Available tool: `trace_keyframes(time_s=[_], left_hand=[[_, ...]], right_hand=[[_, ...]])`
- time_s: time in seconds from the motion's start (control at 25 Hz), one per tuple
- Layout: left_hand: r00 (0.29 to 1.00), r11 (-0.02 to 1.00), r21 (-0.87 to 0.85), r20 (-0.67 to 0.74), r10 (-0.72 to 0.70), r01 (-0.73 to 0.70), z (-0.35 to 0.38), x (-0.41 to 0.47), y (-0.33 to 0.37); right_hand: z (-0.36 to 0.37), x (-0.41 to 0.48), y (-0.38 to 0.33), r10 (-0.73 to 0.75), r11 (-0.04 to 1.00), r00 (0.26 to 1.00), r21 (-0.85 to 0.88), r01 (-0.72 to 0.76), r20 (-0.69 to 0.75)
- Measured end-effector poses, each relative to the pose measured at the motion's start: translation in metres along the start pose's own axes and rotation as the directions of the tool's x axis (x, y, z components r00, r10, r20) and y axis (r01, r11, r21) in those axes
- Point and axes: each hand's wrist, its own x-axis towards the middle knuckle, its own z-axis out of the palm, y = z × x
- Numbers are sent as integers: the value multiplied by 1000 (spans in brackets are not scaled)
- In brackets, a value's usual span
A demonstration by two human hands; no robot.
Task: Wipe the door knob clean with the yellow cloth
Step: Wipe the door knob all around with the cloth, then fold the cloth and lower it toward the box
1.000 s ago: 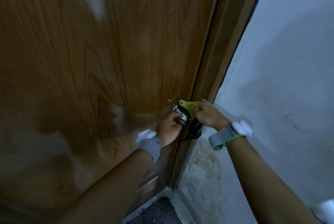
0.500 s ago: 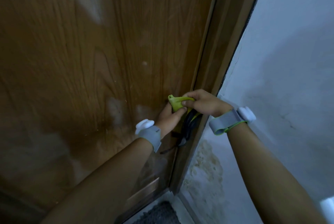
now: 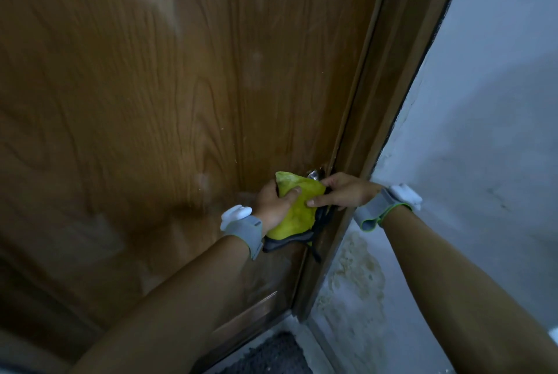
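Brown wood-grain door (image 3: 151,102) fills most of the view, with its frame (image 3: 377,120) and a pale wall (image 3: 483,102) to the right. Both hands press the yellow cloth (image 3: 297,207) over the knob (image 3: 314,175), of which only a small metal glint shows above the cloth near the door's edge. The left hand (image 3: 273,204) grasps the cloth with its thumb across the front, and the right hand (image 3: 341,191) pinches the cloth's right side; grey bands sit on both wrists.

door frame (image 3: 374,120) crowding knob's right, bare door (image 3: 151,102) leftward
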Motion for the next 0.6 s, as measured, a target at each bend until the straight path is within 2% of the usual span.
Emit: trace_keyframes(time_s=[0.04, 0.12, 0.24, 0.32, 0.44, 0.6], left_hand=[[1000, 1000, -5, 0, -6, 6, -4, -4, -4], [1000, 1000, -14, -2, -27, 27, -8, -12, -14], [995, 996, -63, -81, -65, 60, -18, -25, -39], [991, 994, -81, -107, -79, 71, -27, -30, -53], [986, 989, -104, -120, -117, 105, -43, -54, -59], [984, 989, -98, -130, -121, 109, -56, -86, -70]], right_hand=[[5, 1, 1, 8, 1000, 1000, 17, -8, -7], [18, 1, 2, -3, 987, 998, 162, 14, -64], [47, 3, -1, -25, 908, 992, 413, 73, -120], [65, 6, -2, 14, 869, 983, 489, 78, -182], [93, 7, -5, 5, 870, 961, 475, 132, -275], [129, -3, -8, -103, 902, 938, 366, 228, -330]])
